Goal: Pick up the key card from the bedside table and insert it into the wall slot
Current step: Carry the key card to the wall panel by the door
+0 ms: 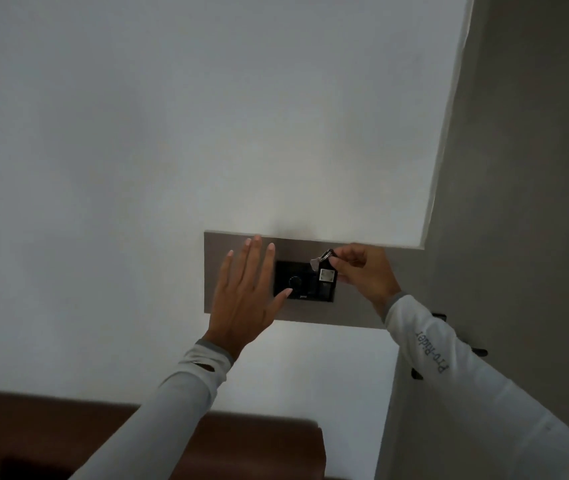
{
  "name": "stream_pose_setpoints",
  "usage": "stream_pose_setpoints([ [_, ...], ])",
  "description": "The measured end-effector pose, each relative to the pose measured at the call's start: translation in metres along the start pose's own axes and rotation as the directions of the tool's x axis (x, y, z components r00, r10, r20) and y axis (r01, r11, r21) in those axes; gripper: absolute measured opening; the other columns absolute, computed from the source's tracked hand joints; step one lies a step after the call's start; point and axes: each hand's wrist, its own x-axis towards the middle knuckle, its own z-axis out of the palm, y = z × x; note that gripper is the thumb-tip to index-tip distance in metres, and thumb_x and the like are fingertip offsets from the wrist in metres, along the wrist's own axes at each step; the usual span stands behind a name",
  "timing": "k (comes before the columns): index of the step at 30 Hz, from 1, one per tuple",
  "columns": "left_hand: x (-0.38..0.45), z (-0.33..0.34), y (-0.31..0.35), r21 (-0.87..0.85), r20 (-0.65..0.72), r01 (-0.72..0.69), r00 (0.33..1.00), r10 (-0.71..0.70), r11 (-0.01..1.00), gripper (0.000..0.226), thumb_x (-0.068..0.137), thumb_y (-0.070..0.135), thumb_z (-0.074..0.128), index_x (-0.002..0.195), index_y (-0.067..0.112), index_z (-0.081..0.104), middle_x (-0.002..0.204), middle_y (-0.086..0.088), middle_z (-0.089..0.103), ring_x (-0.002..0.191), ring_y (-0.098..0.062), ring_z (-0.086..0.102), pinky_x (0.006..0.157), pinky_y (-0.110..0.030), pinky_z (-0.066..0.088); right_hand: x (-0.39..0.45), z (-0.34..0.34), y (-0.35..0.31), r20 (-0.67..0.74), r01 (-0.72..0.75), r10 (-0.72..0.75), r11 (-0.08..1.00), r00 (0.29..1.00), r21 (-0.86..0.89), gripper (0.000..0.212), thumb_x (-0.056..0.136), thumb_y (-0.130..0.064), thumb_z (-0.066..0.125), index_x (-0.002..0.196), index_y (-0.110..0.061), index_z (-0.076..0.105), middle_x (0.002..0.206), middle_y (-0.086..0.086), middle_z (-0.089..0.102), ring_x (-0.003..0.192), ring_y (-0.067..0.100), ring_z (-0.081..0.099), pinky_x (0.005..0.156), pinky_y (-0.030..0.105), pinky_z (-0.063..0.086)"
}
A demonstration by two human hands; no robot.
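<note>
My right hand [366,271] pinches a black key card tag [326,273] with a pale square label; a metal key [315,262] hangs from its ring. The tag stands upright against the right part of a black switch plate [302,289], right above the wall slot [325,294]. I cannot tell how far the tag sits in the slot. My left hand [246,292] is flat and open, fingers spread, resting on the grey wall panel [355,311] at the plate's left side, its thumb near a round black knob [295,282].
The white wall fills most of the view. A grey wall or door surface [518,168] rises on the right, with dark hardware [478,351] behind my right sleeve. A brown wooden furniture top [258,441] lies below at the bottom edge.
</note>
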Motion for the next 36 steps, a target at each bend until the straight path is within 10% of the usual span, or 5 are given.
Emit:
stream_pose_setpoints([
  [16, 0.071, 0.125, -0.031, 0.011, -0.004, -0.081, 0.997, 0.081, 0.997, 0.078, 0.106, 0.061, 0.037, 0.162, 0.008, 0.029, 0.17, -0.024, 0.028, 0.157, -0.038, 0.03, 0.124, -0.058, 0.036, 0.099, 0.018, 0.064, -0.066, 0.17, -0.182, 0.973, 0.981, -0.155, 0.014, 0.083, -0.001, 0.068, 0.082, -0.014, 0.067, 0.08, 0.001, 0.069, 0.074, 0.008, 0.065, 0.069, 0.017, 0.053],
  [21, 0.065, 0.149, -0.033, -0.005, -0.023, -0.081, 0.996, 0.08, 0.997, 0.077, 0.107, 0.06, 0.037, 0.164, 0.009, 0.026, 0.171, -0.024, 0.026, 0.16, -0.038, 0.024, 0.125, -0.059, 0.033, 0.102, 0.019, 0.085, -0.016, 0.118, -0.122, 0.98, 0.992, -0.161, 0.007, 0.085, 0.001, 0.066, 0.089, -0.004, 0.067, 0.081, 0.007, 0.067, 0.079, 0.02, 0.064, 0.076, 0.049, 0.059],
  [26, 0.065, 0.155, -0.033, -0.015, -0.038, -0.068, 0.997, 0.068, 0.998, 0.079, 0.107, 0.063, 0.034, 0.164, 0.01, 0.023, 0.172, -0.023, 0.023, 0.161, -0.037, 0.02, 0.127, -0.059, 0.03, 0.094, 0.021, 0.101, -0.065, 0.14, -0.157, 0.966, 0.986, -0.216, 0.017, 0.083, 0.0, 0.067, 0.099, -0.005, 0.067, 0.088, 0.01, 0.067, 0.083, 0.022, 0.063, 0.082, 0.042, 0.059],
  [29, 0.065, 0.154, -0.032, -0.014, -0.037, -0.067, 0.997, 0.067, 0.998, 0.079, 0.107, 0.063, 0.033, 0.165, 0.01, 0.022, 0.172, -0.023, 0.023, 0.161, -0.037, 0.02, 0.127, -0.059, 0.03, 0.091, 0.021, 0.103, -0.058, 0.238, -0.276, 0.903, 0.959, -0.358, 0.031, 0.081, -0.001, 0.068, 0.107, -0.018, 0.064, 0.082, 0.003, 0.065, 0.079, 0.016, 0.064, 0.077, 0.018, 0.055],
  [36, 0.064, 0.155, -0.031, -0.016, -0.062, -0.066, 0.996, 0.065, 0.998, 0.08, 0.107, 0.063, 0.035, 0.164, 0.01, 0.023, 0.172, -0.023, 0.025, 0.16, -0.037, 0.022, 0.126, -0.059, 0.033, 0.083, 0.018, 0.106, 0.062, 0.393, -0.477, 0.635, 0.877, -0.665, 0.036, 0.087, -0.009, 0.062, 0.122, -0.015, 0.063, 0.105, 0.008, 0.07, 0.093, 0.024, 0.065, 0.084, 0.035, 0.054],
])
